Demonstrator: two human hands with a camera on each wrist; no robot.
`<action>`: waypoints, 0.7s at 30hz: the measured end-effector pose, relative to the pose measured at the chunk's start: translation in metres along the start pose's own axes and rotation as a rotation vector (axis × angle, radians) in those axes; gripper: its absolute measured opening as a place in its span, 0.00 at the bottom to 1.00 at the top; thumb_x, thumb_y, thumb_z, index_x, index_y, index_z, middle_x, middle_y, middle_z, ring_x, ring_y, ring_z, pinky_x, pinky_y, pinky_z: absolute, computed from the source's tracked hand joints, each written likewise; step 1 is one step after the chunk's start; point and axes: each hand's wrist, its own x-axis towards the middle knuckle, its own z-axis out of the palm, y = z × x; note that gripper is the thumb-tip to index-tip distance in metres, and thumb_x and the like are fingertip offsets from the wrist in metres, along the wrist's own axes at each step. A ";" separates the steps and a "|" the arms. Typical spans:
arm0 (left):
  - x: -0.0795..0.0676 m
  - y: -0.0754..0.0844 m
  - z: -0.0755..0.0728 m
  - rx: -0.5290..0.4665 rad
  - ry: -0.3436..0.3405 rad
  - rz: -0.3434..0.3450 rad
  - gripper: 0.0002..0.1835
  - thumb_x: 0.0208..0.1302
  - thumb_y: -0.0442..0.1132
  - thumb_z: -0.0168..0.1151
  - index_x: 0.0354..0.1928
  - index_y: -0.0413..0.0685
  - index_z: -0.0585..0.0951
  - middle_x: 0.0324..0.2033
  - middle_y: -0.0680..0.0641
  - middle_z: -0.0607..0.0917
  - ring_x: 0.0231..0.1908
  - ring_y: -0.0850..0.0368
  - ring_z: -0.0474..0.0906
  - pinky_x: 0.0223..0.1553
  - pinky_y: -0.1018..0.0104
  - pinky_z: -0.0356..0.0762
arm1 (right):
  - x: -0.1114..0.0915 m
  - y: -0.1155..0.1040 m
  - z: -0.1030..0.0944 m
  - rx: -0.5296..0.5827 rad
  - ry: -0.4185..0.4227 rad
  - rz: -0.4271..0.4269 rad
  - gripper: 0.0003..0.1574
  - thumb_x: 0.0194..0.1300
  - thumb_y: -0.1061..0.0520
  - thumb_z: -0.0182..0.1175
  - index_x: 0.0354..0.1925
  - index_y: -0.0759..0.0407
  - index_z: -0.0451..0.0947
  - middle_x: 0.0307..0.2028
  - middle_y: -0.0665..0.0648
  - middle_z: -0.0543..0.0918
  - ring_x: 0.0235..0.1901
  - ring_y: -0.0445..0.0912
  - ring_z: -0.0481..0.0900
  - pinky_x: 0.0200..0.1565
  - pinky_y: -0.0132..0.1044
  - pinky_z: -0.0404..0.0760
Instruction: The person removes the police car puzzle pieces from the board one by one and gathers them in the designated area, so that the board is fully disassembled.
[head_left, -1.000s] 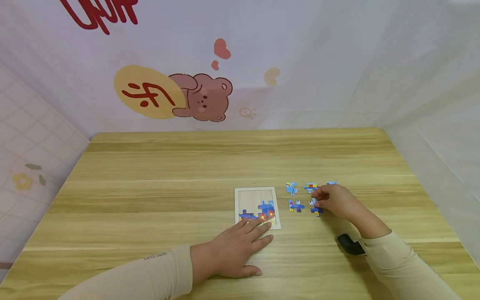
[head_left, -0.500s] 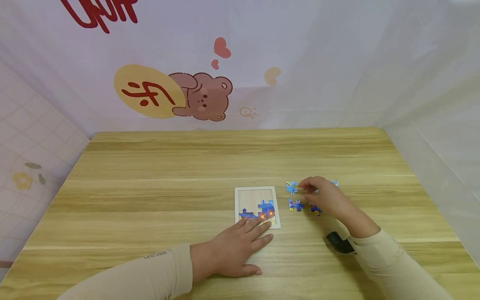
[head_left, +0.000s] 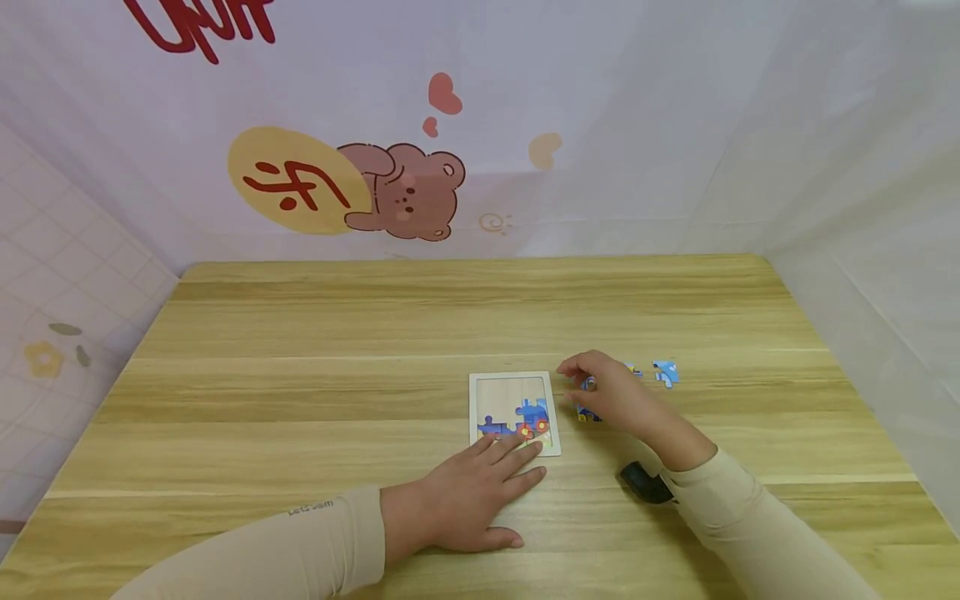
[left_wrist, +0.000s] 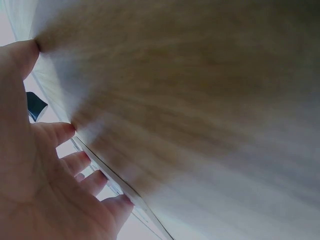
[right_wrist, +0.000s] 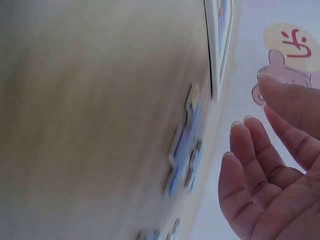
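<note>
A shallow puzzle board with a pale frame (head_left: 473,408) lies on the table, its lower part filled with blue, red and yellow pieces. My left hand (head_left: 472,500) lies flat with spread fingers over the board's near edge. In the left wrist view, the fingertips (left_wrist: 117,206) touch the board's rim. My right hand (head_left: 611,400) hovers just right of the board, thumb and fingers apart with nothing visible between them. Beneath it, a blue puzzle piece (head_left: 588,412) is partly hidden. The right wrist view shows loose pieces (right_wrist: 181,155) lying flat below the hand.
More loose pieces lie right of my right hand, one light blue (head_left: 665,373). A black device (head_left: 645,483) hangs under the right wrist. The wooden table (head_left: 337,333) ends at a white curtain (head_left: 637,125) printed with a bear.
My right hand has moved left across the loose pieces toward the board, uncovering the pieces at the right. The left hand and the board have stayed in place.
</note>
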 end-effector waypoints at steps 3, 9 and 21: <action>0.000 0.000 0.000 -0.004 0.001 0.000 0.40 0.65 0.70 0.45 0.72 0.55 0.62 0.73 0.48 0.58 0.71 0.50 0.54 0.68 0.55 0.59 | 0.003 -0.003 0.005 -0.007 -0.021 0.014 0.16 0.59 0.64 0.66 0.47 0.64 0.79 0.44 0.59 0.80 0.43 0.52 0.76 0.47 0.46 0.76; 0.000 0.000 0.000 0.003 0.009 0.003 0.40 0.65 0.70 0.45 0.72 0.55 0.63 0.73 0.48 0.59 0.71 0.50 0.54 0.68 0.55 0.59 | 0.009 -0.009 0.013 -0.013 -0.086 0.004 0.16 0.59 0.65 0.66 0.47 0.64 0.79 0.44 0.58 0.80 0.43 0.51 0.77 0.50 0.48 0.76; 0.000 -0.001 -0.001 -0.015 -0.016 0.006 0.40 0.66 0.69 0.44 0.73 0.55 0.62 0.73 0.48 0.57 0.72 0.50 0.53 0.68 0.55 0.58 | 0.014 -0.018 0.022 -0.099 -0.158 -0.012 0.14 0.59 0.64 0.67 0.45 0.62 0.81 0.41 0.55 0.80 0.40 0.47 0.76 0.46 0.43 0.77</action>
